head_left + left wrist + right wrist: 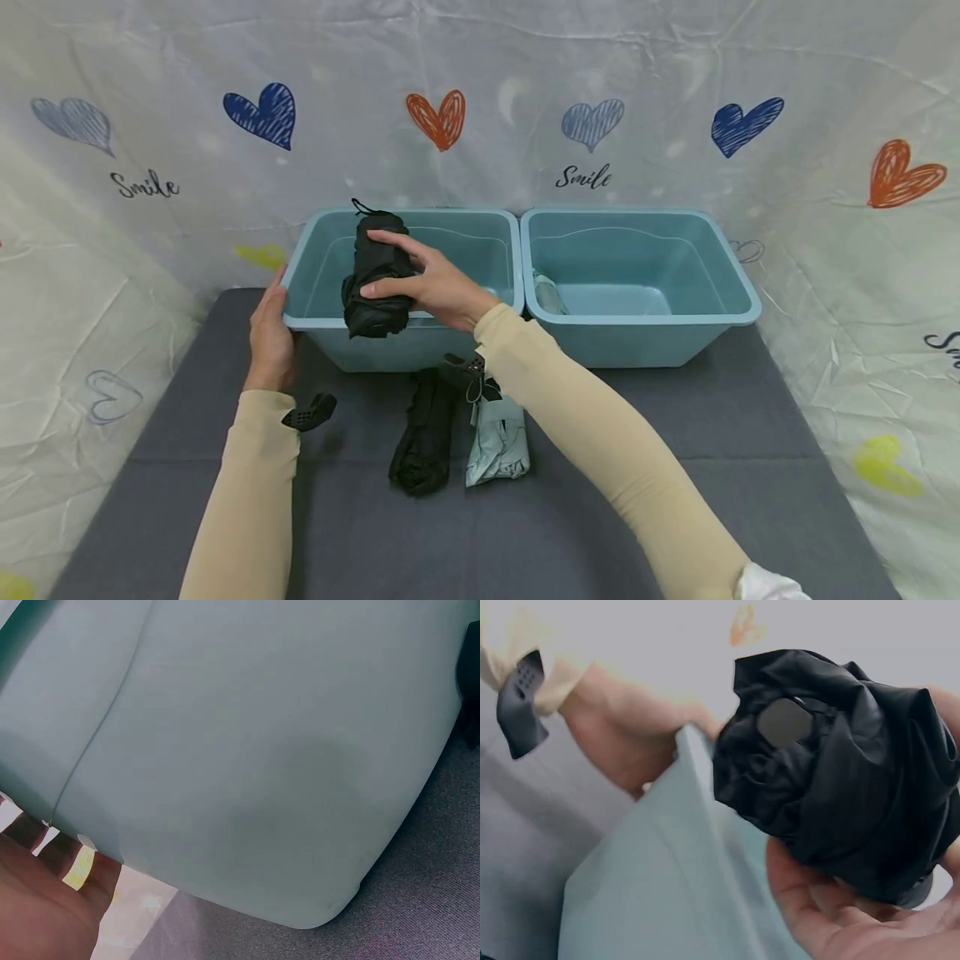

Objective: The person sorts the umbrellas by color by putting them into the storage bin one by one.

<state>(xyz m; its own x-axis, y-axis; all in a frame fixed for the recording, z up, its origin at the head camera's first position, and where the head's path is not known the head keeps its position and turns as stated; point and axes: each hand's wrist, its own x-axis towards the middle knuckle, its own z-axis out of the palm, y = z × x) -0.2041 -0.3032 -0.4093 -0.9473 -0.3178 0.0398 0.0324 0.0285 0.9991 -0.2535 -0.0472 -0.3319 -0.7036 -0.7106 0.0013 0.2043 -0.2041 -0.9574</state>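
Note:
My right hand [438, 287] grips a folded black umbrella [377, 279], its thumb and fingers around the bundle, above the left blue bin [405, 343]. In the right wrist view the umbrella's gathered end [832, 765] shows a round dark cap. My left hand [270, 337] rests against the left end of that bin, and in the left wrist view its fingers [64, 859] touch the outer wall. On the cloth before the bins lie another black folded umbrella [423, 442] and a pale grey-blue folded umbrella [498, 442], whose top is partly covered by my right wrist strap.
The right blue bin [641, 342] stands beside the left one, with a pale green item [549, 293] at its inner left side. A dark grey cloth [600, 533] covers the table. Behind hangs a white sheet [495, 50] printed with hearts.

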